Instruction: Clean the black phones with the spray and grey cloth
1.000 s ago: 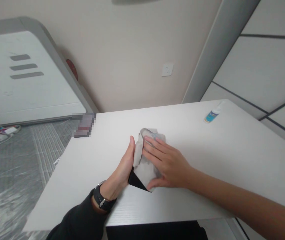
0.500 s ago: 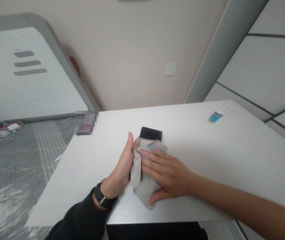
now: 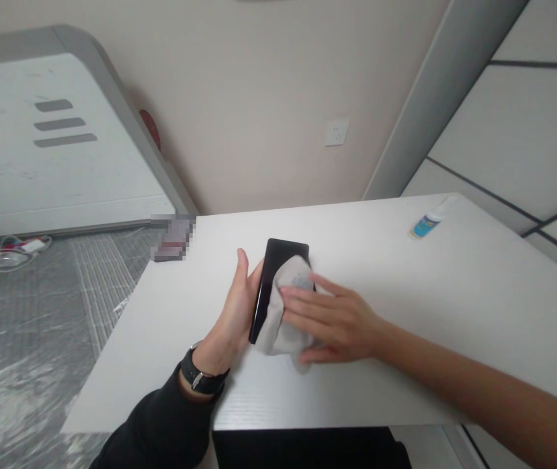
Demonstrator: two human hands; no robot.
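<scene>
A black smartphone (image 3: pixel 278 257) lies tilted in my left hand (image 3: pixel 234 312), which supports it from the left side and below; the thumb points up, away from the phone. My right hand (image 3: pixel 339 319) presses a light grey cleaning cloth (image 3: pixel 283 329) onto the phone's face with its fingers laid nearly flat. Over the right and lower part of the phone the cloth hides the surface. Its upper end and left edge show bare and glossy. Where the fingers of my left hand go behind the phone, they are hidden.
Both hands are over a white table (image 3: pixel 380 391). Near its far right corner lies a small spray bottle (image 3: pixel 425 226) with a blue label. A blurred-out object (image 3: pixel 173 238) is by the far left corner. Behind stands a wall with a socket (image 3: pixel 337 133).
My right hand and the cloth have slid to the right and a little up, uncovering the phone's left side. The phone in my left hand has shifted slightly left and up.
</scene>
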